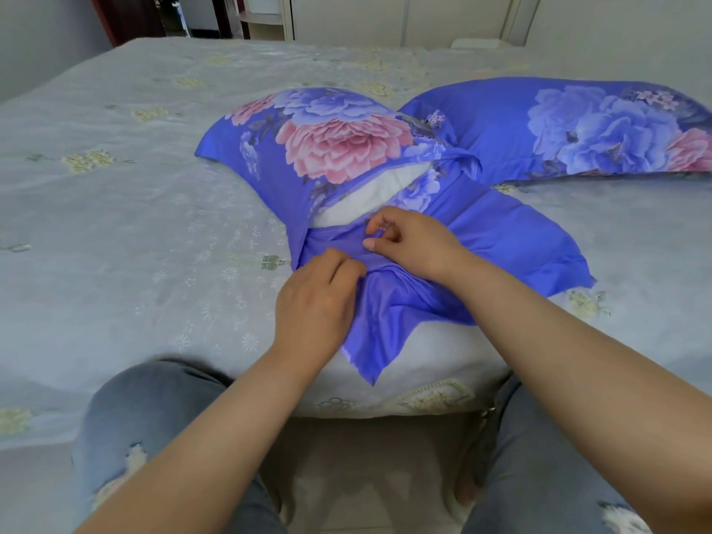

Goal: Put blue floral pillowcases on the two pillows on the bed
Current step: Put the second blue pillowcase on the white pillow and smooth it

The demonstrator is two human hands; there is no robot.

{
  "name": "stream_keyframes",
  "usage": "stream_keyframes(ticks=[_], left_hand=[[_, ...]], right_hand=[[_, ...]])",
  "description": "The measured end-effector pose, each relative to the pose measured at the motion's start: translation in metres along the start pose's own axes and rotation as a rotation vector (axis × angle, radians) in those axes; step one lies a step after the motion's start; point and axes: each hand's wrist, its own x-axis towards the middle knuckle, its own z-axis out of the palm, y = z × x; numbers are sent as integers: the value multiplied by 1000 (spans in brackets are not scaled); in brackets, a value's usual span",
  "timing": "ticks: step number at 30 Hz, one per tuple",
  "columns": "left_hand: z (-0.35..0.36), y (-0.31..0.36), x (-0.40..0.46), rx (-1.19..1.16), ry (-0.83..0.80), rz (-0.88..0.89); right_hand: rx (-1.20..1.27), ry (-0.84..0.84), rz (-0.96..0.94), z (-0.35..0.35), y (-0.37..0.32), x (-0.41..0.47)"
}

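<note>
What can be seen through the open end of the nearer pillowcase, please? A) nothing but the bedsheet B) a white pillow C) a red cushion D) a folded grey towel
B: the white pillow shows in the gap of the nearer pillowcase, just beyond the right hand and the left hand, which both pinch its blue fabric.

Soft, even daylight (no glare), edges bowed by wide-angle distortion.
</note>
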Motion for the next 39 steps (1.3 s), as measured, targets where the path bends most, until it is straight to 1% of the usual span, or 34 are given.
stream_keyframes(ticks=[3, 4, 6, 7, 8, 9, 10, 12, 13, 15, 20, 21, 23, 25, 27, 28, 30, 31, 33, 36, 37, 38, 39], left_hand=[[-8, 7, 19, -82, -202, -346], [-8, 5, 28, -76, -271, -424], [-8, -1, 47, -79, -374, -477], [-9, -3, 56, -73, -414, -471], [-9, -2, 64, -57, -439, -450], [-9, 1, 67, -18, -449, -416], [-8, 8, 66, 55, -423, -363], [-8, 29, 55, 180, -243, -221], [-8, 39, 44, 185, -148, -161], [-1, 47, 21, 145, -62, -82], [20, 40, -7, 85, -273, -31], [23, 38, -6, 87, -304, -20], [29, 34, -3, 97, -328, -30], [34, 32, -2, 108, -275, -31], [39, 31, -9, 126, -221, -10], [41, 32, -14, 130, -206, 2], [47, 33, -21, 139, -190, 18], [48, 34, -22, 143, -195, 13], [50, 36, -21, 158, -211, -16], [50, 35, -12, 175, -241, -29], [48, 33, -7, 165, -249, -26], [46, 31, 0, 149, -259, -22], [41, 28, 8, 134, -267, -8]], right_hand=[[190, -110, 1, -9, 0, -6], [244, -174, 16, -16, 0, -10], [243, -287, 45, -26, 1, -14], [203, -303, 42, -28, 2, -14], [157, -282, 34, -28, 2, -13], [138, -241, 37, -26, 2, -11], [150, -194, 46, -24, 2, -8], [247, -136, 109, -18, 3, -5], [295, -123, 145, -16, 4, -4], [359, -111, 208, -15, 7, -2], [422, -90, 287, -13, 8, 5], [393, -100, 285, -13, 9, 7], [248, -120, 221, -14, 9, 9], [101, -117, 99, -20, 4, 12], [60, -118, -29, -28, -2, 14], [-21, -157, -107, -32, -5, 16], [-345, -253, -197, -30, -9, 20], [-493, -263, -202, -25, -9, 21], [-654, -263, -183, -16, -15, 21], [-686, -348, -133, -12, -26, 22], [-669, -324, -124, -15, -29, 24], [-653, -237, -129, -21, -33, 27], [-642, -107, -130, -29, -36, 32]])
